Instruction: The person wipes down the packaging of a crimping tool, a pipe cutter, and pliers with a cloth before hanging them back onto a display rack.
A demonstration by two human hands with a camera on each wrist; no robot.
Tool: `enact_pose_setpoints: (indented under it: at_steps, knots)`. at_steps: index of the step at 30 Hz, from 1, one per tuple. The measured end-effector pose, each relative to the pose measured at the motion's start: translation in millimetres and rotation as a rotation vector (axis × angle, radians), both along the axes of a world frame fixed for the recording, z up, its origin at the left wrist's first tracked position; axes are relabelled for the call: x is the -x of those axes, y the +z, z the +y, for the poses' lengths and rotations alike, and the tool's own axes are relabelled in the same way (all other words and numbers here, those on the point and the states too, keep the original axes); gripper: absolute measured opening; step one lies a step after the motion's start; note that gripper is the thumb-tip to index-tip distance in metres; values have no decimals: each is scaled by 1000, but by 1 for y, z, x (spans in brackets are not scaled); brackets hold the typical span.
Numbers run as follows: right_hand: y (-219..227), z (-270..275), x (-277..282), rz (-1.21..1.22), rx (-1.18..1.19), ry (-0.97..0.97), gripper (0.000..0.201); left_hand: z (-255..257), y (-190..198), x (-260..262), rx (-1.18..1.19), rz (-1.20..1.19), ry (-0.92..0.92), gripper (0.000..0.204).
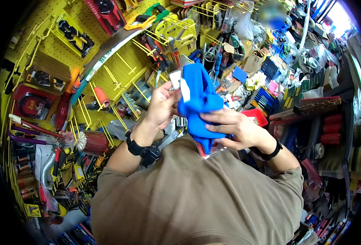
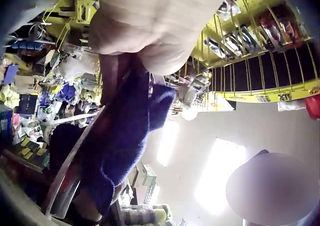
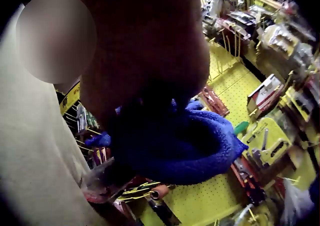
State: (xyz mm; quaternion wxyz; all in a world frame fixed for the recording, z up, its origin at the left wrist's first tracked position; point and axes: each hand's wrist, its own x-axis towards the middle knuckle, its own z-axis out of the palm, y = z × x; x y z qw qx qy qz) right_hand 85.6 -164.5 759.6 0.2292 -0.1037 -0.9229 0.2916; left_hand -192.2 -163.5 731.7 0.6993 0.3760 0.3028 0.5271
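A blue folded cloth item (image 1: 196, 87) is held up in front of the person's chest, with a white tag (image 1: 185, 90) on its left side. The left hand (image 1: 162, 107) pinches its left edge near a small clear-and-white piece (image 1: 175, 79). Across the lower right of the cloth lie the fingers of the right hand (image 1: 236, 127), gripping it. Below it a clear plastic package with red (image 1: 205, 152) sticks out. In the right wrist view the blue cloth (image 3: 200, 172) forms a rounded, open loop; in the left wrist view it hangs dark blue (image 2: 122, 136) under the left hand (image 2: 145, 31).
Yellow pegboard (image 1: 119, 69) with hooks and packaged tools fills the left side, including a saw (image 1: 107, 55). Piled goods and boxes crowd the right, with a red tray (image 1: 255, 116) beyond the right hand. A dark shelf post (image 1: 345, 143) stands at the far right.
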Motion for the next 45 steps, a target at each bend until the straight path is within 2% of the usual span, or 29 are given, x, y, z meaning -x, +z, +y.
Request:
enact_pose_setpoints:
  at_steps: [1,3,5,6,7,9,10,11,13,14,15,17,18,19,21,23,24,25,27,28,29,31,33,34,37,40,44,45]
  knots:
    - [-3,1,-8,31,86,27,29,-1,3,-7,0,7,94,30]
    - [-14,8,-28,47,266,-21,11,0,8,1,76,67,69,34]
    - [-51,17,-44,243,345,-349,11,1,9,2,35,133,94,34]
    - [-49,22,-36,424,424,-381,16,1,8,0,25,168,91,35]
    - [-37,19,-18,563,563,-402,50,1,9,-3,17,203,90,35]
    - [-14,27,0,369,371,-328,92,-1,14,-14,25,244,61,35]
    - [-13,29,4,149,290,-327,111,1,15,-17,-29,254,26,38]
    - [8,28,17,30,206,-327,91,3,15,-19,-44,264,-6,39]
    - [7,36,35,201,611,-364,63,4,23,-24,-83,276,-4,31]
    - [1,47,40,314,585,-370,36,6,21,-24,-83,274,-14,32]
    - [6,55,41,302,682,-428,26,7,25,-24,-91,280,-8,32]
    - [-11,81,38,497,713,-422,24,6,30,-24,-57,242,42,33]
    - [-18,93,32,476,742,-530,27,8,30,-22,-52,209,41,35]
    - [-11,100,32,590,735,-649,29,10,30,-21,-56,214,50,35]
    - [11,123,25,761,904,-767,37,13,32,-22,-43,138,101,40]
    - [1,171,-22,583,785,-685,47,15,32,-19,-50,158,116,40]
    - [10,182,-28,282,588,-861,52,16,32,-19,-70,171,166,40]
    - [51,172,-30,-241,136,-881,45,18,33,-19,-92,180,219,40]
    - [61,175,-37,-178,-198,-764,32,22,39,-14,-115,186,270,39]
    - [74,179,-39,-222,-155,-643,37,23,46,-12,-132,216,301,39]
    - [91,177,-36,-224,-158,-631,37,25,56,-12,-151,247,331,39]
    - [129,165,-19,-1,17,-452,42,28,74,-9,-190,244,394,38]
    - [158,165,-4,-22,-153,-265,46,35,87,-2,-250,289,465,39]
    - [163,169,6,56,-371,-193,48,36,95,1,-277,318,498,38]
    - [197,173,32,-105,-418,-186,49,38,117,15,-339,375,552,37]
    - [218,187,67,-32,-498,-71,45,45,127,40,-392,396,562,35]
    - [230,187,133,55,-341,-142,46,55,151,69,-441,504,565,32]
    - [226,193,149,102,-321,-112,43,56,157,76,-454,542,551,32]
